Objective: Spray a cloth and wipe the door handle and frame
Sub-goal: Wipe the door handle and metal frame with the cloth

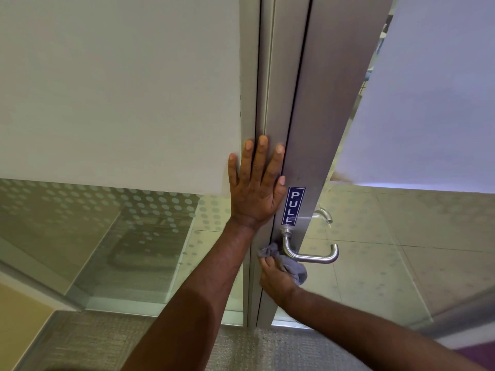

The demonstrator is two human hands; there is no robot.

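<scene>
Office or commercial interior. Aluminium-framed door stile runs up the centre of the frame, with a blue PULL sticker and brushed-steel lever handle at centre. Frosted glass partition fills the upper left, with a dotted privacy film band below. Grey woven carpet lies at lower left.
</scene>
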